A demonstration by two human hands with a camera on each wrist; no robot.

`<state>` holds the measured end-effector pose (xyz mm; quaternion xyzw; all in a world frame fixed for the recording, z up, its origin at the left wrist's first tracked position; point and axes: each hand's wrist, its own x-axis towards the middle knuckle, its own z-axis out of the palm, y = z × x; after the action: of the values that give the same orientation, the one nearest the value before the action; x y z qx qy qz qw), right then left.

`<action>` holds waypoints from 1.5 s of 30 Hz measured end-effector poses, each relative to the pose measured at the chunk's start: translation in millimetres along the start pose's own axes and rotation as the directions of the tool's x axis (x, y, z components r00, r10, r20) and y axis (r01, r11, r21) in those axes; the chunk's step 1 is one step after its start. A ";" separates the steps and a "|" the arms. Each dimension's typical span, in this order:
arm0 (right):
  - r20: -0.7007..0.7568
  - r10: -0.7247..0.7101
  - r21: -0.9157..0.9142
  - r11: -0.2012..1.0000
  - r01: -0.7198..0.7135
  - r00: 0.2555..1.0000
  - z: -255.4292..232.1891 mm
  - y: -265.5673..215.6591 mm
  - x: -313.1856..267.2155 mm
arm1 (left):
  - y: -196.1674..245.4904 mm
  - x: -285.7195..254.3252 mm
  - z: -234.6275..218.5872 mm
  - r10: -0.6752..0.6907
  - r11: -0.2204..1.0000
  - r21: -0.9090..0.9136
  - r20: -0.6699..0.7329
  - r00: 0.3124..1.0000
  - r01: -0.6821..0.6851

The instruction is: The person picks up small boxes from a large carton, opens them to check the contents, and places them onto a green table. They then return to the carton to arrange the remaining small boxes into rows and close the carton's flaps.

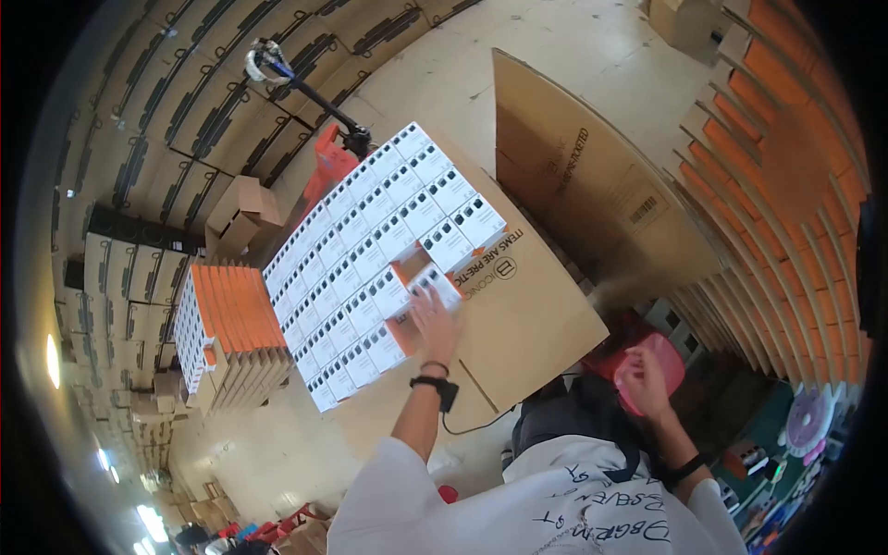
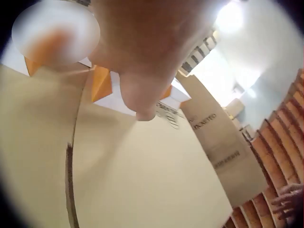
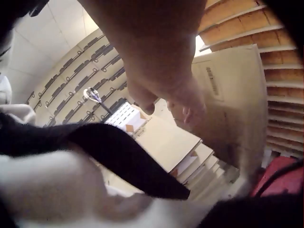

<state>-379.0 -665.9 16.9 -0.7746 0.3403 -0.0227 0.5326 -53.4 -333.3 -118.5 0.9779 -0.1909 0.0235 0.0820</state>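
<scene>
In the head view, my left hand (image 1: 435, 326) holds a small white box (image 1: 433, 285) with dark pictures on its top, at the near side of a block of matching boxes (image 1: 356, 245). Orange sides show around the gap beside it. From the left wrist, the thumb (image 2: 142, 97) shows against white and orange cardboard, while the other fingers are mostly hidden. My right hand (image 1: 645, 381) hangs with loosely curled fingers near my body, over a pink-red container (image 1: 673, 365), and holds nothing.
The boxes stand on a large brown carton (image 1: 527, 324), beside an upright cardboard sheet (image 1: 592, 176). Orange-and-brown stacks (image 1: 768, 213) rise at the right, with another stack (image 1: 236, 314) at the left. A pallet jack handle (image 1: 314, 97) stands behind.
</scene>
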 end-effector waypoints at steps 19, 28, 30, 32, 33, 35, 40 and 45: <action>0.331 -0.014 -0.438 0.884 0.166 0.944 237.3 -75.6 70.8 | 39.1 -12.8 -13.6 0.335 0.620 -0.625 0.758 0.560 0.474; 0.272 -0.387 -0.225 0.864 0.450 0.881 125.1 -50.3 30.2 | 120.7 -63.1 -79.3 0.444 0.488 -0.781 0.607 0.659 0.390; 0.186 -0.433 -0.157 0.873 0.462 0.882 87.1 -60.2 13.6 | 148.6 -62.8 -94.5 0.498 0.468 -0.805 0.581 0.644 0.364; 0.082 -0.481 -0.122 0.864 0.488 0.873 56.2 -48.0 -4.6 | 172.0 -57.9 -103.2 0.588 0.333 -0.864 0.503 0.633 0.377; -0.001 -0.530 -0.075 0.846 0.528 0.848 40.8 -44.1 -14.5 | 186.5 -52.4 -109.2 0.619 0.330 -0.870 0.493 0.612 0.366; -0.049 -0.515 -0.113 0.854 0.507 0.856 12.8 -45.2 -39.1 | 220.1 -48.2 -122.4 0.568 0.377 -0.782 0.619 0.543 0.497; -0.303 -0.461 -0.203 0.886 0.417 0.834 -37.3 -35.8 -85.5 | 327.2 -82.0 -184.3 0.850 0.423 -0.868 0.281 0.445 -0.260; -0.548 -0.354 -0.189 0.935 0.300 0.758 -70.1 -17.5 -130.4 | 390.6 -105.1 -172.4 0.927 0.342 -0.931 0.313 0.205 -0.128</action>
<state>-498.1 -647.2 104.5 -0.8020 0.3448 -0.3319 0.3574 -300.6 -622.1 102.5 0.5455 -0.5669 -0.5062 0.3532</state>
